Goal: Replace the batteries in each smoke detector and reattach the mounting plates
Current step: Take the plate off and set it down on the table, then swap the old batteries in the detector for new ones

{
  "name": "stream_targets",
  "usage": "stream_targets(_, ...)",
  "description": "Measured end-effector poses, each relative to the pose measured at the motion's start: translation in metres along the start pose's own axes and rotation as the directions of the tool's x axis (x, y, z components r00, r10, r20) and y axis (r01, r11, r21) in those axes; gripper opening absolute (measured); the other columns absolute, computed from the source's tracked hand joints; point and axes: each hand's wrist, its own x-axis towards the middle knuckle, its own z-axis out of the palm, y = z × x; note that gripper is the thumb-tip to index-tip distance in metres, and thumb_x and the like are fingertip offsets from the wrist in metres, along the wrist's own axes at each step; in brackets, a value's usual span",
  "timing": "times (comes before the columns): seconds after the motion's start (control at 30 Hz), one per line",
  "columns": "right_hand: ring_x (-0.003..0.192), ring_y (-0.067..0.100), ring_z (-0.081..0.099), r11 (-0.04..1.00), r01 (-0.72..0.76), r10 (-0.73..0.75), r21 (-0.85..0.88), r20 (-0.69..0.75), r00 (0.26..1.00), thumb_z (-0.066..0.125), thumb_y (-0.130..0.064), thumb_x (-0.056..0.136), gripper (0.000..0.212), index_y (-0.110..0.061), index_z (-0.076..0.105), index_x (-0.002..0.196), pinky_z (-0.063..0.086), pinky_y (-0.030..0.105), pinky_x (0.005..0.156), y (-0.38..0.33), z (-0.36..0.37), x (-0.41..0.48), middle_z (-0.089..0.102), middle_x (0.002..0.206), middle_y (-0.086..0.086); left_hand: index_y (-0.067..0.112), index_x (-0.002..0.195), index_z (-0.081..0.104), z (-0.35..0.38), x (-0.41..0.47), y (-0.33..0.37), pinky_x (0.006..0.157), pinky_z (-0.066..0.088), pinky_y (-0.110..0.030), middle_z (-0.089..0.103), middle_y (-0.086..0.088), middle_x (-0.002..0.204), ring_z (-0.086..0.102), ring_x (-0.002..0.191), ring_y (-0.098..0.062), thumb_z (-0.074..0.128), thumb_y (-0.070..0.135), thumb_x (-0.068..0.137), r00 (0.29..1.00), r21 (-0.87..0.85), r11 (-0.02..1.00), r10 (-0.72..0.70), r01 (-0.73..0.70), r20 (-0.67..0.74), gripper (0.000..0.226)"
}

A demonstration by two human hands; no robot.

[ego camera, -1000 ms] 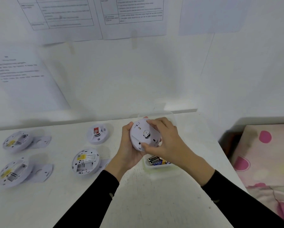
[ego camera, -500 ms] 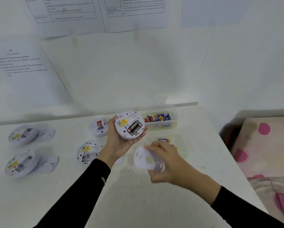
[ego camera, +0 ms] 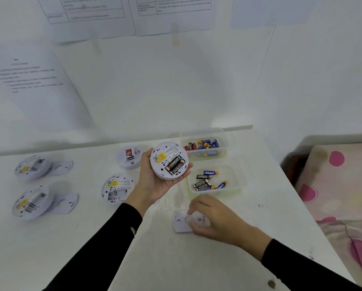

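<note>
My left hand (ego camera: 154,183) holds a round white smoke detector (ego camera: 169,160) back side up above the table, with two black batteries showing in its compartment. My right hand (ego camera: 213,215) lies on a white mounting plate (ego camera: 181,222) on the table in front of me, fingers curled over its right part. Three open detectors lie on the table: one near my left wrist (ego camera: 117,188) and two at the far left (ego camera: 32,167) (ego camera: 30,203), the latter two each beside a loose plate. Another detector (ego camera: 129,157) sits face up behind my left hand.
Two clear plastic tubs hold batteries: a far one (ego camera: 225,143) with several blue and black cells, and a near one (ego camera: 235,183) with several more. The white table (ego camera: 175,259) ends at the right beside a pink spotted bed cover (ego camera: 339,185). Printed sheets hang on the wall.
The plate came off the detector. My right hand carried it down and toward me onto the table, while my left hand kept the detector raised with its batteries exposed.
</note>
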Motion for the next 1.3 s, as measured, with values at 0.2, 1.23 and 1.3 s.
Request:
stream_targets(0.2,0.1,0.009,0.054,0.993,-0.085,0.111,0.078,-0.455,0.884,0.063,-0.031,0.083,0.025,-0.015,0.067,0.101,0.046,0.035,0.088,-0.021,-0.045,0.055,0.06,0.102,-0.006,0.009,0.13,0.059,0.011,-0.004,-0.005,0.085,0.058,-0.049,0.064,-0.025,0.126,0.065,0.105,-0.045,0.032,0.056,0.096,0.998,0.086,0.995,0.054,-0.057,0.044,0.064)
stream_targets(1.23,0.093,0.011,0.057,0.964,-0.261,0.249,0.051,-0.517,0.819,0.076,-0.045,0.068,0.059,-0.016,0.049,0.111,0.034,0.022,0.086,-0.029,-0.041,0.08,0.057,0.105,-0.007,0.021,0.119,0.066,0.034,-0.004,-0.017,0.08,0.061,-0.043,0.073,-0.012,0.107,0.072,0.092,-0.026,0.025,0.051,0.099,0.98,0.057,0.978,0.199,-0.2,0.026,0.054)
stream_targets(1.3,0.092,0.012,0.058,0.967,-0.247,0.24,0.055,-0.514,0.824,0.076,-0.042,0.069,0.054,-0.016,0.05,0.11,0.036,0.023,0.086,-0.029,-0.043,0.08,0.057,0.103,-0.006,0.018,0.117,0.066,0.034,-0.005,-0.016,0.074,0.061,-0.041,0.073,-0.013,0.107,0.073,0.09,-0.027,0.026,0.052,0.099,0.982,0.052,0.981,0.186,-0.187,0.014,0.056)
